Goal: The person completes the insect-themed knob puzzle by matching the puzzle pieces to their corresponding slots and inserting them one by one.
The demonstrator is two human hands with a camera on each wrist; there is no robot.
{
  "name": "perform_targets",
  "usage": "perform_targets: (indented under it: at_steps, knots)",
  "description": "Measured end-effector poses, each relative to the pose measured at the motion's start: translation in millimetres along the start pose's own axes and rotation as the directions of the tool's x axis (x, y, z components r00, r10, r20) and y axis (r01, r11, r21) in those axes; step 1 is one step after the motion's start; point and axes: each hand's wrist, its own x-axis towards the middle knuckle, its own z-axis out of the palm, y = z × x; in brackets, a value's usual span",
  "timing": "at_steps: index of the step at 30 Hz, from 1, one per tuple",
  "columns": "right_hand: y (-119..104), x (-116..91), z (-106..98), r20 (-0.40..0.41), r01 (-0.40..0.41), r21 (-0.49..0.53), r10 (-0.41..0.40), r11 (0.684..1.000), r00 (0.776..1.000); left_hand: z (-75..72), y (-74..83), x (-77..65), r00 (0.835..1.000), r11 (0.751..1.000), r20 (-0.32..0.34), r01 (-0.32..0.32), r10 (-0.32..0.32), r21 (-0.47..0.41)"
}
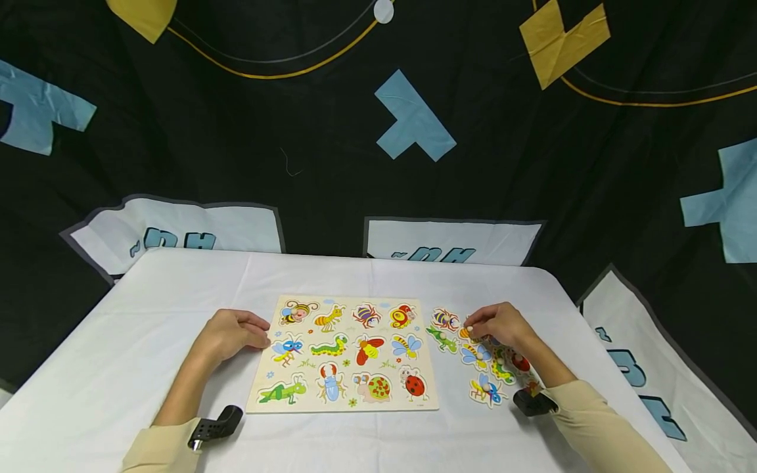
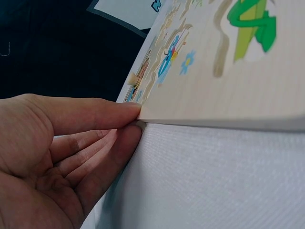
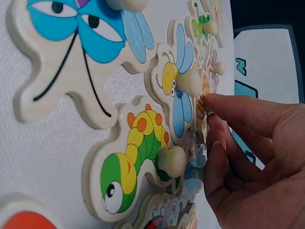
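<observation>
1. Across the middle of the white table (image 1: 213, 282), well in from its far edge, the puzzle board (image 1: 307, 406) is laid flat, its printed insects turned upward.
2. The board's left edge is pinched lightly by the fingertips of the left hand (image 1: 232, 334); for steadiness, no more than a light hold seems needed there.
3. Between the board's right edge and the table's right edge, the loose knobbed pieces are spread in a crowded group.
4. Among them, the orange striped piece (image 3: 205, 83) appears to be pinched by the right hand (image 1: 499, 323); its knob is largely hidden by the fingers, so the firmness of the hold cannot be told.
5. The piece is closely flanked by the spider piece (image 1: 445, 319) and the blue-winged piece (image 3: 180, 114); a grip on the knob alone, drawn straight up, is judged best, lest neighbours be dragged.
6. The caterpillar piece (image 3: 150, 145), nearer the wrist, is best cleared by a raised palm.
</observation>
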Motion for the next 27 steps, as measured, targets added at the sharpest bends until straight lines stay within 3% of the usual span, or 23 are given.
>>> perform_targets:
  at_steps: [27]
  knots:
    - [-15.6, 2.5, -2.0, 0.007, 0.060, -0.056, -0.060, 0.997, 0.998, 0.5, -1.1, 1.1, 1.000, 1.000, -0.005, 0.002, -0.002, -0.011]
